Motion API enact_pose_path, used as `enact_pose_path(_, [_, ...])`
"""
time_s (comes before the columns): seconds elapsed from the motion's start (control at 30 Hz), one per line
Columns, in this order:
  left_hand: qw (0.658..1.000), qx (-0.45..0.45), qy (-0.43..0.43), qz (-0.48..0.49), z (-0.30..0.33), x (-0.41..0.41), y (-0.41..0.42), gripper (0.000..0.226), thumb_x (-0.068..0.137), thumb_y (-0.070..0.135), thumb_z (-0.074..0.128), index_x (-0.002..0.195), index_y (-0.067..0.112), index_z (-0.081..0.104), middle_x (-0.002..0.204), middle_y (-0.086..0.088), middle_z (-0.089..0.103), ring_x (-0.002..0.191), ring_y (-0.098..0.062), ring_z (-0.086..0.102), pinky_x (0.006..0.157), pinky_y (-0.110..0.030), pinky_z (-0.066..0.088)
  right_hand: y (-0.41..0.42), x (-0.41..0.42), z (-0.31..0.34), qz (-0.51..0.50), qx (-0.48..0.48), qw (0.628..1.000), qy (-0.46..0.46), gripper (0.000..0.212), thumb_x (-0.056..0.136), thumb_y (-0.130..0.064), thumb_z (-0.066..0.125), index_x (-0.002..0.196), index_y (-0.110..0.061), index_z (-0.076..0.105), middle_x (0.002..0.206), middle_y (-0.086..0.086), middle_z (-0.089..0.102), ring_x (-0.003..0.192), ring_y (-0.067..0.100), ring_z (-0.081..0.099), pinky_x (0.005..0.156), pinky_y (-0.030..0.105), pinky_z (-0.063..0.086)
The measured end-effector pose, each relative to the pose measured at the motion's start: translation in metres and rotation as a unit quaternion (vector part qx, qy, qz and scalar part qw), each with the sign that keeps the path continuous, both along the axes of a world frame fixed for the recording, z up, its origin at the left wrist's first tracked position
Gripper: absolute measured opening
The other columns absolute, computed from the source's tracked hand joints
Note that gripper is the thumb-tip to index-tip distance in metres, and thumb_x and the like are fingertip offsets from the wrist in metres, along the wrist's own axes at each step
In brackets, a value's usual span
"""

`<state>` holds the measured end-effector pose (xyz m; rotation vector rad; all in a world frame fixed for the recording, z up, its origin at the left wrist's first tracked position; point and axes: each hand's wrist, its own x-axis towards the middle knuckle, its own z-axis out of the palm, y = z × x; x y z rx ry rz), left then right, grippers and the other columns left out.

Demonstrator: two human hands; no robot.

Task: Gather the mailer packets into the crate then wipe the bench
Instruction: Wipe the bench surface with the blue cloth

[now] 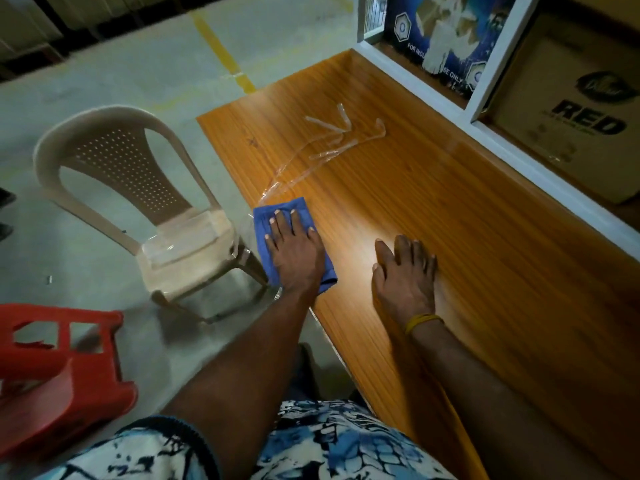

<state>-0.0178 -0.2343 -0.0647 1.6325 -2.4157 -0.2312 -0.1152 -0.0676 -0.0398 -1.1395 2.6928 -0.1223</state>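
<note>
My left hand (294, 251) lies flat, fingers spread, pressing a blue cloth (268, 216) onto the wooden bench (485, 237) at its left edge. My right hand (405, 271) rests palm down on the bench a little to the right, holding nothing; a yellow band is on its wrist. Clear plastic tape strips (332, 136) lie on the bench farther away, with one thin strip trailing down toward the cloth. A red crate (59, 368) stands on the floor at the lower left; its inside is hidden. No mailer packets are visible.
A beige plastic chair (138, 202) stands on the concrete floor just left of the bench, with clear plastic on its seat. A white-framed partition (502, 154) runs along the bench's far side, with a blue poster (446, 39) and a cardboard box (571, 109) behind it.
</note>
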Motion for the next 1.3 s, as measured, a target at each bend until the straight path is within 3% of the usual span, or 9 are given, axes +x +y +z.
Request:
enact_pose_path(0.2, [0.999,0.035,0.028,0.026,0.001,0.02,-0.004,0.057,0.104,0.038,0.034,0.155,0.016,0.026,0.164,-0.012,0.016,0.152,-0.03,0.011,0.121,-0.049,0.01,0.002,0.0,-0.002,0.007,-0.009,1.0,0.008,0.051,0.099,-0.041,0.038,0.149,-0.032,0.027,0.157,0.009,0.02,0.148,0.036,0.013,0.117,0.06,0.013])
enact_pose_path(0.4, [0.999,-0.004,0.028,0.033,-0.004,0.025,0.015,0.059,0.1,0.037,0.023,0.149,0.01,0.041,0.157,-0.021,0.03,0.146,-0.038,0.027,0.117,-0.052,0.022,0.003,0.001,-0.005,0.001,-0.034,0.999,0.022,0.047,0.096,-0.038,0.042,0.142,-0.031,0.033,0.151,0.009,0.027,0.145,0.034,0.02,0.117,0.06,0.017])
enact_pose_path(0.6, [0.982,-0.068,-0.006,-0.173,-0.01,0.021,0.028,0.055,0.099,0.035,0.029,0.144,0.011,0.048,0.153,-0.021,0.038,0.142,-0.037,0.036,0.114,-0.054,0.032,0.001,0.002,-0.007,-0.005,-0.027,0.999,0.026,0.05,0.095,-0.038,0.043,0.143,-0.032,0.032,0.153,0.008,0.024,0.146,0.034,0.017,0.117,0.06,0.017])
enact_pose_path(0.77, [0.935,0.015,0.001,-0.355,-0.006,-0.008,-0.002,0.058,0.102,0.044,0.02,0.154,0.019,0.032,0.163,-0.008,0.02,0.152,-0.029,0.013,0.122,-0.051,0.016,-0.007,0.002,-0.004,-0.017,-0.029,0.999,0.025,0.051,0.096,-0.037,0.043,0.145,-0.033,0.032,0.155,0.007,0.023,0.147,0.034,0.017,0.116,0.06,0.017])
enact_pose_path(0.93, [0.898,0.036,-0.032,-0.437,0.006,-0.048,-0.05,0.065,0.098,0.047,0.01,0.155,0.022,0.028,0.164,-0.007,0.018,0.152,-0.027,0.01,0.123,-0.046,0.01,-0.022,-0.003,-0.007,-0.028,-0.016,0.999,0.019,0.052,0.096,-0.038,0.039,0.147,-0.036,0.027,0.158,0.006,0.019,0.149,0.035,0.013,0.117,0.061,0.014])
enact_pose_path(1.13, [0.912,0.055,0.0,-0.406,0.004,-0.077,-0.091,0.055,0.103,0.04,0.027,0.154,0.021,0.032,0.163,-0.008,0.021,0.152,-0.029,0.013,0.123,-0.048,0.012,-0.051,-0.014,-0.008,-0.028,-0.012,0.999,0.019,0.051,0.096,-0.037,0.039,0.146,-0.036,0.028,0.159,0.005,0.019,0.148,0.037,0.013,0.117,0.062,0.012])
enact_pose_path(1.3, [0.97,0.037,0.033,-0.237,0.0,-0.073,-0.11,0.051,0.103,0.034,0.032,0.151,0.017,0.035,0.16,-0.014,0.026,0.15,-0.031,0.019,0.121,-0.049,0.018,-0.081,-0.022,-0.009,-0.024,-0.008,0.999,0.02,0.052,0.097,-0.038,0.039,0.147,-0.036,0.026,0.16,0.006,0.017,0.148,0.039,0.012,0.117,0.064,0.012])
